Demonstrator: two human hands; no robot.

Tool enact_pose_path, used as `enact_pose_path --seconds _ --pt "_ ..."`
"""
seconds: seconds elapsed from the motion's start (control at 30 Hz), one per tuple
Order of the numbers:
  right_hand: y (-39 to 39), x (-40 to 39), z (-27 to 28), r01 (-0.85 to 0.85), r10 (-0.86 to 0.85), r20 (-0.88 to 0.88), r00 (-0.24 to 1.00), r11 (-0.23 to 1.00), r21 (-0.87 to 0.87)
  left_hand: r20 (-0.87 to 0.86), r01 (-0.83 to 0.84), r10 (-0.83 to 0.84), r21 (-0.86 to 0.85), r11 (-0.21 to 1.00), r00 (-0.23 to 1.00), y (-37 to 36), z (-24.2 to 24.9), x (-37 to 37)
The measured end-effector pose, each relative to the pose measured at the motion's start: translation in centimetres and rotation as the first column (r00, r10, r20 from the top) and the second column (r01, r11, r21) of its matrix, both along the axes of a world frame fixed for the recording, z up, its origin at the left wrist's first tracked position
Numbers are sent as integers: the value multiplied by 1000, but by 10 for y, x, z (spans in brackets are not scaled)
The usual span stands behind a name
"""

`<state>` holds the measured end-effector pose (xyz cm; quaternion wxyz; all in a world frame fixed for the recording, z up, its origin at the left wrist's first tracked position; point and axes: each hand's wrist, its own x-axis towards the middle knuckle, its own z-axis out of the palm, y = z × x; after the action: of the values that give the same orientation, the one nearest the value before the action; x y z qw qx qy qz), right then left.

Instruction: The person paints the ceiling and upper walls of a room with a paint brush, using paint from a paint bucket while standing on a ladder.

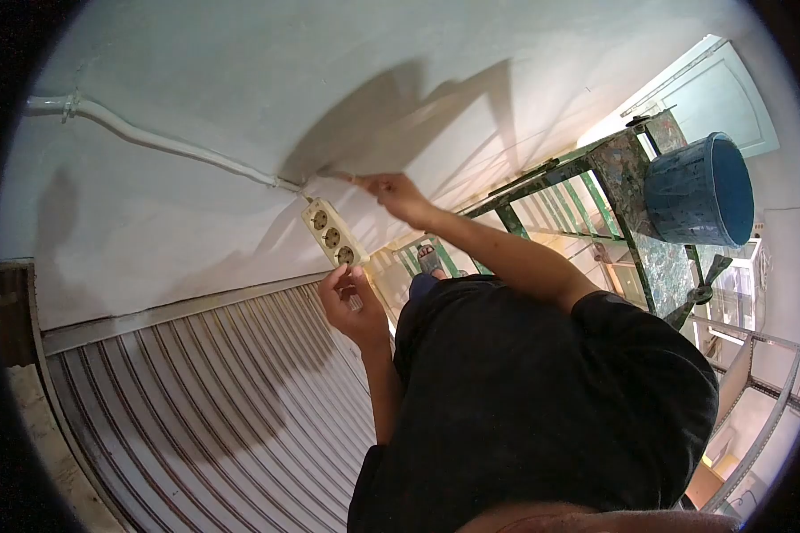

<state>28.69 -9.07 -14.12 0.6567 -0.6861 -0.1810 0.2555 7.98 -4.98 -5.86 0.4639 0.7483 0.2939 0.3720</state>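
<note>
A cream power strip [332,233] with three round sockets hangs against the pale wall, below the end of a white conduit [187,155]. My left hand [354,309] is at the strip's lower end, its fingers curled and the fingertips closed on that end. My right hand [398,199] is raised near the wall, fingers wrapped round the handle of a thin paintbrush [345,176]. The brush's tip meets or nearly meets the wall, just beside the conduit's end; shadow makes the bristles hard to see.
A paint-spattered ladder [618,178] stands to my right, with a blue bucket [684,191] on its top. A ribbed metal shutter [204,400] lies below the wall at left. My sandalled foot [429,260] is on a ladder rung. Metal shelving [756,400] stands at lower right.
</note>
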Motion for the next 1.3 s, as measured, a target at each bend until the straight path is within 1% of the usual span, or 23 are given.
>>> enact_pose_path --seconds 0.13,0.2,0.23,0.27,0.3,0.33,0.37,0.43,0.5,0.53,0.57,0.7,0.8,0.83,0.87,0.9,0.97,1.0,1.1,1.13,1.17,1.23,1.3 --pt "-31 38 9 88 -90 -127 988 996 -26 29 32 -33 24 999 999 0 -3 8" --pt "-56 43 21 310 -315 -267 911 949 -60 30 29 -29 8 1000 999 2 -2 11" --pt "-65 46 14 429 -415 -216 884 903 23 28 23 -23 -7 1000 999 2 -2 12" --pt "-78 54 -1 530 -510 -237 827 847 25 26 20 -19 -9 1000 999 4 -3 12" --pt "-88 57 -2 672 -640 -322 698 741 -17 5 4 -4 1 1000 1000 5 -2 12" --pt "-99 63 -2 737 -703 -352 618 674 -54 -15 -10 10 12 1000 1000 7 -2 12" --pt "-105 64 -7 791 -738 -362 570 612 -3 -14 -8 8 15 1000 1000 8 -2 12" --pt "-108 77 -31 854 -814 -298 498 521 3 -37 -16 18 57 998 999 8 -4 12" --pt "-102 77 -31 787 -743 -278 609 609 96 -27 -3 4 38 999 1000 5 1 15" --pt "-91 81 -34 767 -748 -182 638 638 70 -19 5 -5 19 1000 1000 4 3 15" --pt "-82 80 -31 748 -728 -183 661 657 90 -21 14 -13 22 1000 1000 3 4 15" --pt "-45 52 -35 703 -699 -133 702 711 -28 1 22 -22 30 999 1000 6 -5 13" --pt "-16 14 -59 602 -599 66 798 797 -46 -21 18 -17 20 1000 1000 5 -5 16" --pt "-14 1 -34 494 -500 -19 866 861 -122 -60 15 -13 23 1000 998 4 -4 18" --pt "-13 -8 -41 348 -345 45 937 934 -85 -64 31 -29 23 999 998 4 -5 20" --pt "-12 -17 -37 185 -186 10 983 971 -149 -69 54 -50 54 997 996 5 -5 22" --pt "-6 -31 -34 164 -152 169 974 985 -60 -68 92 -86 83 992 994 3 -5 29" --pt "-10 -29 -37 177 -164 173 971 982 -62 -47 99 -96 71 993 994 2 -5 31" --pt "-33 -14 -40 415 -399 152 904 905 -94 -21 98 -97 50 994 995 0 -5 32" --pt "-46 3 -39 465 -468 70 881 829 -310 -17 77 -77 44 996 997 0 -6 32" --pt "-56 16 -50 637 -612 178 771 746 -194 -14 82 -81 45 996 997 -1 -6 32" --pt "-74 41 -27 753 -747 154 647 594 -282 -80 61 -56 62 996 995 0 -5 29" --pt "-80 69 -38 853 -841 174 512 474 -221 -102 71 -64 71 995 993 -1 -5 27"
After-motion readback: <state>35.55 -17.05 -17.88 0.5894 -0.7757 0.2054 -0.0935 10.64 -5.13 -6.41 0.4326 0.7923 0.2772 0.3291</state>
